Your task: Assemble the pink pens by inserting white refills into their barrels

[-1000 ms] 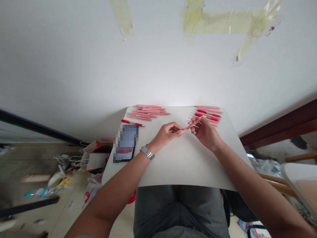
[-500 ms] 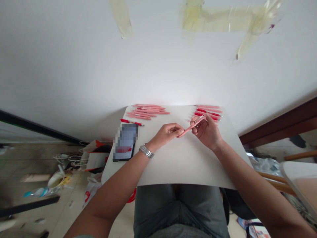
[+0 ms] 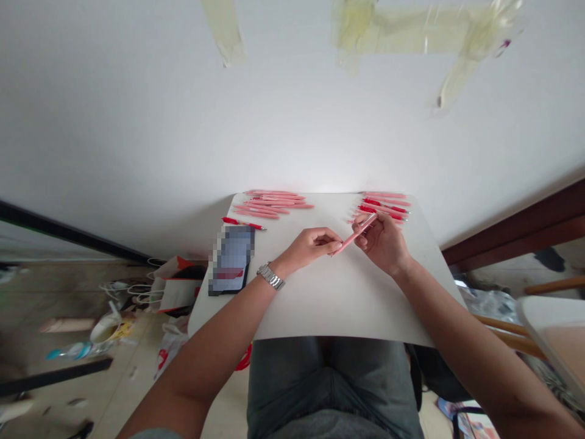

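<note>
A pink pen slants between my two hands above the white table. My left hand, with a metal watch at the wrist, pinches its lower end. The fingers of my right hand are closed round its upper end, near the clip. Several pink pens lie in a loose pile at the back left. Behind my right hand lie more pink pens together with red pens; the hand hides part of them.
A phone with a blurred screen lies at the table's left side, a red pen just behind it. The white wall rises at the table's back edge. Bags and a bottle are on the floor to the left.
The pen has shifted slightly between my fingers, its lower end now a little farther right. Both hands stay almost in place, and the piles look the same.
</note>
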Motion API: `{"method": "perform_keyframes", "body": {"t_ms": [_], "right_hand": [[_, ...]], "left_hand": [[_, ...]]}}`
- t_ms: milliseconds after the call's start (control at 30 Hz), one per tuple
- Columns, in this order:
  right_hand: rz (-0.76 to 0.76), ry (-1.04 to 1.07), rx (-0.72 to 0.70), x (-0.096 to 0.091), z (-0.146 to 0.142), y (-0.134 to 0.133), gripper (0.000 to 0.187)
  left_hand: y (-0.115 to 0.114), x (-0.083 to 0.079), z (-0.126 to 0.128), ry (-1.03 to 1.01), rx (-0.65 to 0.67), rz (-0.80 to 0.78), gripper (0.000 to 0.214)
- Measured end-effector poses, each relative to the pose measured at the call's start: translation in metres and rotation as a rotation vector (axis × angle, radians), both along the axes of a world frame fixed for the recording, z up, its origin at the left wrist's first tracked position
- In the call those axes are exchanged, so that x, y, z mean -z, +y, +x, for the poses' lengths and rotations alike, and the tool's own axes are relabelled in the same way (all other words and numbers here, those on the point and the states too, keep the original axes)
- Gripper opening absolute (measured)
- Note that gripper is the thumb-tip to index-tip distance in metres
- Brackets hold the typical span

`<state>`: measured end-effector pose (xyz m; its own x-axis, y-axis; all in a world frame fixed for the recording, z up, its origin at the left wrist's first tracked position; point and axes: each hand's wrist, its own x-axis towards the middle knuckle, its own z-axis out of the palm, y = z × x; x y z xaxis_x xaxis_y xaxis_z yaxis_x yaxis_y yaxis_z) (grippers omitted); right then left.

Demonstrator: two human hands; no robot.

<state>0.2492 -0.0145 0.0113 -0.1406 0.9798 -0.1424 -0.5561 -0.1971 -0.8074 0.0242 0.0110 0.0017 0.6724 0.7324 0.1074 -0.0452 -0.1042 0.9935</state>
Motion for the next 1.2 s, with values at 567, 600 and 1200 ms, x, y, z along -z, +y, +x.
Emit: {"method": "perform_keyframes", "body": {"t_ms": [567, 600, 1200], "right_hand": [[-0.003, -0.078, -0.004, -0.0007, 0.0004, 0.0008, 0.034], [0.0, -0.08, -0.004, -0.0004, 0.0005, 0.001, 0.034], [-0.018, -0.072, 0.01, -0.005, 0.0009, -0.0011, 0.043]], "left_hand": [[0.0002, 0.0007, -0.0008, 0.007, 0.001, 0.013, 0.034], [0.0001, 0.0005, -0.0009, 0.008, 0.001, 0.012, 0.035], [0.0021, 0.0062, 0.0015, -0.006, -0.089, 0.006, 0.036]]}}
